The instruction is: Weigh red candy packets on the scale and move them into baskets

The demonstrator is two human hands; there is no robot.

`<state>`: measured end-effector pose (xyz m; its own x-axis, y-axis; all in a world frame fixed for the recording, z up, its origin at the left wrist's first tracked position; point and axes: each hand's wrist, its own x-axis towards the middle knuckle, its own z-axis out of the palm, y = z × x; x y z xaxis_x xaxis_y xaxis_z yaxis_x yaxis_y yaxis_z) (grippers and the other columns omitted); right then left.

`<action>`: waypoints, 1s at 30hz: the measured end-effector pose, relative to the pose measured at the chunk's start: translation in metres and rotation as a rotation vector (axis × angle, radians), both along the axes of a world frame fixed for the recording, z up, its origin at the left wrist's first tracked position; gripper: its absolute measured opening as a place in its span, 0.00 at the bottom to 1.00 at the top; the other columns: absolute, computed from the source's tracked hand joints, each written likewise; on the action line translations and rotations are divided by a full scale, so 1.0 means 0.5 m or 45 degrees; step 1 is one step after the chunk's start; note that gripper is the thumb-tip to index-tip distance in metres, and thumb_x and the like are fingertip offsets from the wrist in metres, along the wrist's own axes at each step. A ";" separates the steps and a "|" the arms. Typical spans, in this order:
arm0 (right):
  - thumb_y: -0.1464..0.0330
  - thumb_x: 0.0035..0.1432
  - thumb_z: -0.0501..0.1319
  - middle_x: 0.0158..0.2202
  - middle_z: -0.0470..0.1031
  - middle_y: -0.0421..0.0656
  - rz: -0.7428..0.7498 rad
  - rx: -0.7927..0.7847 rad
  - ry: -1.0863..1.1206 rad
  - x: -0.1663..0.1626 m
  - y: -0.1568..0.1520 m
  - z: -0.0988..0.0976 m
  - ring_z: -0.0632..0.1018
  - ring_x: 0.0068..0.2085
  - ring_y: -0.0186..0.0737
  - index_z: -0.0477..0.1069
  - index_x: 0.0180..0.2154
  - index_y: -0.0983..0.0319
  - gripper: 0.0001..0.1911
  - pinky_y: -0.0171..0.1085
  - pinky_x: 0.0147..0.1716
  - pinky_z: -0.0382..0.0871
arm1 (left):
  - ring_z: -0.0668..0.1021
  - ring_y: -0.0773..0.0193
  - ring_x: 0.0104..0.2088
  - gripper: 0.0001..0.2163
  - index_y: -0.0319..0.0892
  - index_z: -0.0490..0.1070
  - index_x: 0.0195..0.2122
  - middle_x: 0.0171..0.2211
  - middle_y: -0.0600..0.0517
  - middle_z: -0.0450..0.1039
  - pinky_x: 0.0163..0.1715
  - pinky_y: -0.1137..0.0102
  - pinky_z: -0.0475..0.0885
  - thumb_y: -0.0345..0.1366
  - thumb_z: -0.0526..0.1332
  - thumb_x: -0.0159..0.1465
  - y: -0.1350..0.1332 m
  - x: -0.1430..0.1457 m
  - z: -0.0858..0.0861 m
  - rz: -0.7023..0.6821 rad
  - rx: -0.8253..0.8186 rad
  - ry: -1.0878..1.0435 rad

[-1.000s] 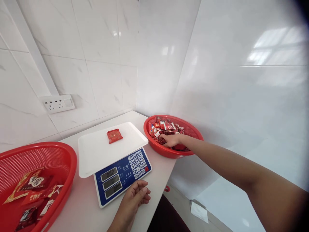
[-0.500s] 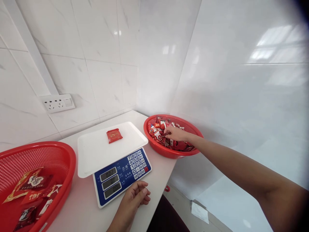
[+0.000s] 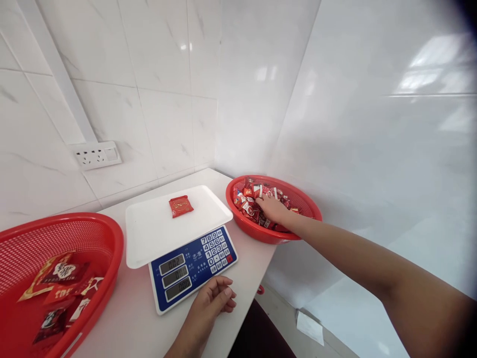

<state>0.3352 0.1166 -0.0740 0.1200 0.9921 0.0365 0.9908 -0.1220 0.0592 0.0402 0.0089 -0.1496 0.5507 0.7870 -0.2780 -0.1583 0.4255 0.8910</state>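
Note:
My right hand (image 3: 273,208) reaches into the red basket (image 3: 302,201) at the right, fingers curled down among several red snack packets (image 3: 252,199); what they grip, if anything, is hidden. My left hand (image 3: 213,303) rests on the counter just in front of the scale's blue keypad panel (image 3: 194,266), fingers loosely curled, holding nothing. One red packet (image 3: 181,206) lies on the scale's white tray (image 3: 156,233).
A second red basket (image 3: 97,233) with a few packets (image 3: 59,286) sits at the left on the white counter (image 3: 238,271). A wall socket (image 3: 97,154) is mounted on the tiled wall. The counter edge drops off at the right; a paper scrap (image 3: 309,328) lies on the floor.
My right hand has shifted a little further back and left within the right basket, rummaging among the packets. My left hand has stayed in place.

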 end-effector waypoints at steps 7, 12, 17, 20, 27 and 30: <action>0.74 0.49 0.55 0.37 0.73 0.42 -0.036 0.179 0.111 0.041 -0.003 0.073 0.73 0.37 0.40 0.67 0.37 0.59 0.11 0.34 0.33 0.62 | 0.73 0.64 0.31 0.17 0.40 0.70 0.37 0.30 0.50 0.71 0.35 0.68 0.66 0.46 0.64 0.51 -0.001 -0.001 0.005 -0.016 0.019 -0.007; 0.71 0.48 0.57 0.31 0.73 0.38 -0.127 0.367 0.372 0.049 -0.009 0.119 0.72 0.30 0.35 0.67 0.37 0.60 0.11 0.31 0.31 0.63 | 0.73 0.64 0.31 0.17 0.40 0.70 0.37 0.30 0.50 0.71 0.35 0.68 0.66 0.46 0.64 0.51 -0.002 -0.002 0.008 -0.024 0.014 -0.004; 0.69 0.44 0.61 0.27 0.72 0.37 -0.126 0.515 0.607 0.019 0.002 0.148 0.72 0.29 0.35 0.68 0.34 0.60 0.11 0.33 0.31 0.64 | 0.73 0.64 0.31 0.15 0.40 0.70 0.37 0.30 0.50 0.71 0.36 0.68 0.66 0.44 0.65 0.52 -0.005 -0.006 0.022 -0.042 0.009 -0.011; 0.70 0.43 0.62 0.28 0.72 0.38 -0.046 0.568 0.779 -0.036 0.020 0.166 0.72 0.29 0.35 0.68 0.33 0.61 0.11 0.34 0.31 0.66 | 0.73 0.64 0.31 0.16 0.39 0.70 0.37 0.30 0.50 0.71 0.35 0.69 0.66 0.44 0.65 0.51 -0.005 -0.007 0.021 -0.050 0.004 -0.044; 0.74 0.43 0.62 0.29 0.72 0.39 0.206 0.463 1.326 -0.226 0.084 0.176 0.74 0.30 0.35 0.66 0.34 0.61 0.13 0.34 0.27 0.72 | 0.73 0.64 0.29 0.17 0.39 0.69 0.36 0.29 0.50 0.71 0.34 0.69 0.66 0.43 0.66 0.50 -0.006 -0.010 0.015 -0.039 -0.003 -0.085; 0.77 0.43 0.61 0.30 0.72 0.39 0.243 0.370 1.434 -0.283 0.108 0.146 0.75 0.31 0.35 0.65 0.34 0.61 0.13 0.34 0.26 0.73 | 0.74 0.64 0.29 0.17 0.39 0.69 0.36 0.29 0.50 0.72 0.34 0.68 0.66 0.44 0.66 0.49 -0.008 -0.010 0.017 -0.025 -0.006 -0.086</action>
